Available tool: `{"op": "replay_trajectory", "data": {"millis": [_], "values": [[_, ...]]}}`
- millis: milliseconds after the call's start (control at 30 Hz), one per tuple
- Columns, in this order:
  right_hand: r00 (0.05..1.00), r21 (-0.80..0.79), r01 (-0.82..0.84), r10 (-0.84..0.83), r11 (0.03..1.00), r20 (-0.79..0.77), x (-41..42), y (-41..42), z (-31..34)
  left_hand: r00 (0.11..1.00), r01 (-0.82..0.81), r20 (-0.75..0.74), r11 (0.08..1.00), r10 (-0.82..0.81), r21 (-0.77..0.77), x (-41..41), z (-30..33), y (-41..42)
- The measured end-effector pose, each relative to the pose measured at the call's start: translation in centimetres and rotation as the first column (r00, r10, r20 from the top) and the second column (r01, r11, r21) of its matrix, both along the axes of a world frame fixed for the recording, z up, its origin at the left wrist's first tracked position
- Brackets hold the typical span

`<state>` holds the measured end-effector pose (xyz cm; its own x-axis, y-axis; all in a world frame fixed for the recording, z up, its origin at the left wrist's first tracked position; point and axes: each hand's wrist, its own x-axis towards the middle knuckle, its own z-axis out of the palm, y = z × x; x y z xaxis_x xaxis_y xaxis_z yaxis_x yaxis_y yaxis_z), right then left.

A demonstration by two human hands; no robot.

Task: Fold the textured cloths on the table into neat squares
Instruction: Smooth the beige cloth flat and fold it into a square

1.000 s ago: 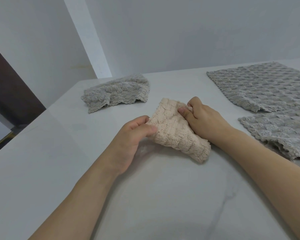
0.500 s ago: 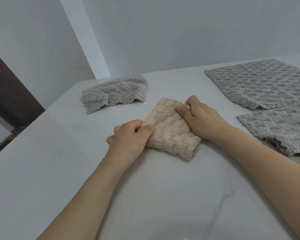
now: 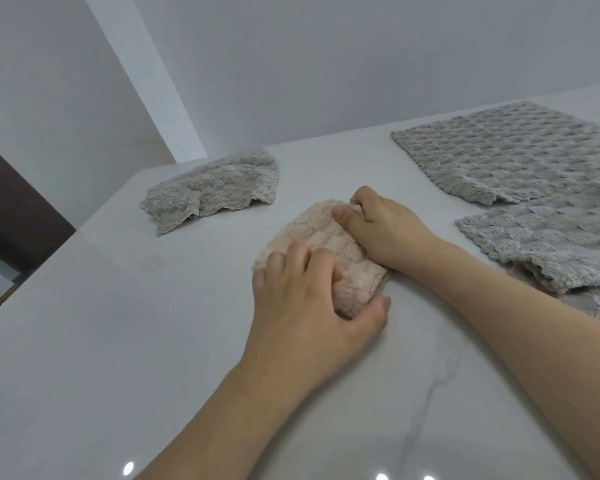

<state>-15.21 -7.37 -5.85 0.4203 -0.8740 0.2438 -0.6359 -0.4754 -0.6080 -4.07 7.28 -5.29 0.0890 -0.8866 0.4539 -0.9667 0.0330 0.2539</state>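
A small beige textured cloth [image 3: 317, 230] lies folded into a thick pad in the middle of the white table [image 3: 118, 323]. My left hand [image 3: 309, 299] rests on its near end, fingers curled over the top and thumb against the near edge. My right hand [image 3: 378, 226] pinches the far right corner between thumb and fingers. A folded grey cloth [image 3: 215, 188] lies at the far left. A large grey cloth [image 3: 506, 157] lies spread flat at the far right, and another grey cloth [image 3: 551, 244] lies rumpled nearer, at the right edge.
The table's left edge [image 3: 66, 240] drops off beside a dark doorway. A grey wall stands right behind the table's far edge. Bare marbled tabletop fills the near part.
My left hand has moved from the cloth's left corner onto its near end and now presses down. The beige cloth looks flatter and more compact. My right hand stays at the far corner.
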Motion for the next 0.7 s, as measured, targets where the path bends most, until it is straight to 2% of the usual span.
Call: {"op": "replay_trajectory", "data": {"millis": [100,233,367,533,700], "values": [[1.0,0.008,-0.004,0.004,1.0,0.009,0.1,0.2,0.3,0.991,-0.086,0.094,0.995,0.09,-0.044,0.0,-0.5,-0.7],[1.0,-0.021,0.007,-0.007,1.0,0.004,0.3,0.7,0.4,0.982,-0.082,0.166,0.994,0.092,-0.066,0.0,-0.2,-0.9],[0.997,-0.092,0.064,-0.068,0.994,-0.044,0.4,1.1,0.5,0.985,-0.08,0.152,0.997,0.079,0.002,-0.1,0.1,-1.6],[0.963,-0.147,0.206,-0.228,0.967,-0.147,0.5,0.8,0.4,0.984,-0.101,0.16,0.99,0.084,0.103,0.4,0.4,-1.5],[0.955,-0.151,0.218,-0.243,0.964,-0.173,0.8,0.7,0.2,0.981,-0.115,0.178,0.966,0.074,0.23,0.6,0.9,-1.5]]}}
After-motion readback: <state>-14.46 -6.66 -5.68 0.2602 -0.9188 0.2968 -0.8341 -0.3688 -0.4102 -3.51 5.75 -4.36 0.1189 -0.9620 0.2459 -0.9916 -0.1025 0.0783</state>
